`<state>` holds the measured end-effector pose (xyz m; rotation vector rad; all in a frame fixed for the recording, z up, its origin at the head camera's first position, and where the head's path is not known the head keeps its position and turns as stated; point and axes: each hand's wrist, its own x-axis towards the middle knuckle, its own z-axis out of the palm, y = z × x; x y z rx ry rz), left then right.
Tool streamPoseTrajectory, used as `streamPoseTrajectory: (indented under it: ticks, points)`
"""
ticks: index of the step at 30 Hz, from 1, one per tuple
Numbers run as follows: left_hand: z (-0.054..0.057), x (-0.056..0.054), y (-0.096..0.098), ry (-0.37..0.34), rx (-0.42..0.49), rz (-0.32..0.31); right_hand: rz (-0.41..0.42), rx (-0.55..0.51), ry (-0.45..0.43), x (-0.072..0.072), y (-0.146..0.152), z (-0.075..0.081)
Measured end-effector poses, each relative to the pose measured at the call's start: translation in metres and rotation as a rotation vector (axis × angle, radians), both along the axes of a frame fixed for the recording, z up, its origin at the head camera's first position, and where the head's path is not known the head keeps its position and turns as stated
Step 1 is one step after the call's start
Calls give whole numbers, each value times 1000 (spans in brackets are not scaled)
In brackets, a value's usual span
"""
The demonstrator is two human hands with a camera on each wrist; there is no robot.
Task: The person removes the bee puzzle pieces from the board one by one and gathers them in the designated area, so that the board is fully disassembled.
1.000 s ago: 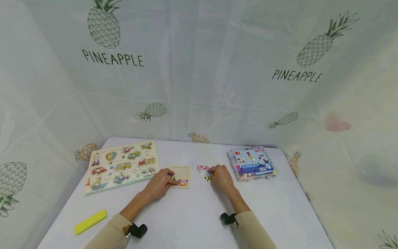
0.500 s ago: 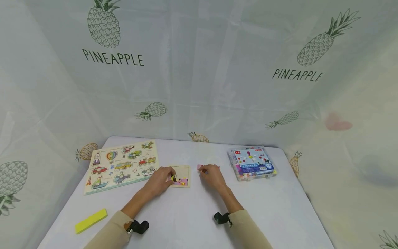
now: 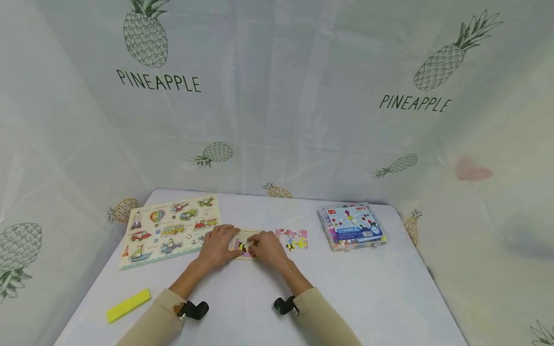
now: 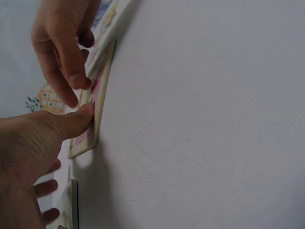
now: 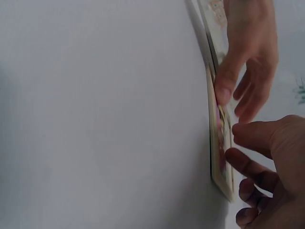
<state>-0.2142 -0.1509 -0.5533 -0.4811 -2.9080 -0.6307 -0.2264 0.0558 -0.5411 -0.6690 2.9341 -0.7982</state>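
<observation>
The relaxed left hand (image 3: 218,245) rests its thumb on the puzzle board (image 3: 245,232); the right hand (image 3: 269,249), thumb and finger parted around nothing visible, has come to it from the loose pieces (image 3: 302,235) rightward, so the work now seems centred there.

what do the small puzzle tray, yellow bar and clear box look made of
Small puzzle tray: probably wood, matte, from its pale tan rim. Yellow bar: even, matte-looking colour; foam, plastic or painted wood, can't tell. Clear box: likely glossy plastic; its sides look see-through.
</observation>
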Motion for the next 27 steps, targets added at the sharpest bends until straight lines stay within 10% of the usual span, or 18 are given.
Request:
streamPoseTrajectory:
  ticks: [27]
  points:
    - [9, 4, 0, -31, -20, 18, -22, -64, -26, 1, -19, -4]
